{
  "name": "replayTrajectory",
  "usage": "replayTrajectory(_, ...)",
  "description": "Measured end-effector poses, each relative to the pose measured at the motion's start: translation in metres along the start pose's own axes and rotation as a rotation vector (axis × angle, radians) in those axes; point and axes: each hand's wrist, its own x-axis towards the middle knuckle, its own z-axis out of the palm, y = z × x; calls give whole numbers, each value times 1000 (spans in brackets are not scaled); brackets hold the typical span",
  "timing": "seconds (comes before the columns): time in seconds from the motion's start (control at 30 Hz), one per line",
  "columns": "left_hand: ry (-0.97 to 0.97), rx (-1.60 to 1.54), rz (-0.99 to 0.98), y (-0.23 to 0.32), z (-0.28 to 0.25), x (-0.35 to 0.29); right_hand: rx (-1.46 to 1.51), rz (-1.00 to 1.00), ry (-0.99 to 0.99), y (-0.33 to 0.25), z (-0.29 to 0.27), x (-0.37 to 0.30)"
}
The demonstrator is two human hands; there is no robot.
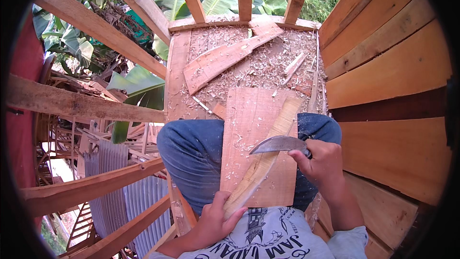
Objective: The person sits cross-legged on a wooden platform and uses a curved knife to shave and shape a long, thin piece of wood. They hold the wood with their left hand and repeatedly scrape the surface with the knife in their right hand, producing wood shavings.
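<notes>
A long, pale strip of wood lies slanted across a flat wooden board that rests over my lap. My left hand grips the strip's near end, close to my shirt. In my right hand is a knife with a curved, dark grey blade. Its blade crosses the strip near the middle, pointing left; whether it bites into the wood I cannot tell. Most of the knife's handle is hidden in my fist. A few shavings lie on the board.
Beyond my knees, wood shavings cover the plank floor. A bigger cut plank and a small offcut lie among them. Wooden rails close the left side, with corrugated sheets below. A plank wall stands at right.
</notes>
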Motion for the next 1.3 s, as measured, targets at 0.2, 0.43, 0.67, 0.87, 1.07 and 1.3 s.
replayTrajectory(0.2, -70, 69, -87, 6, -1, 2, -21, -63, -53, 6, 6, 2)
replayTrajectory(0.43, -149, 25, 77, 2, 0, -14, -129, 498, 146, 92, -21, 39)
replayTrajectory(0.67, -50, -186, -206, -1, -5, 7, 275, 437, 158, 47, -33, -6)
replayTrajectory(0.87, -92, -130, -167, 1, -4, 5, -21, 17, -11, 2, 2, 0)
replayTrajectory(1.07, -103, -107, -193, 6, -3, 3, -110, -12, 165, 29, 14, 17)
replayTrajectory(1.3, -92, -135, -77, -4, 1, -1, -36, 182, 166, 37, 4, 21)
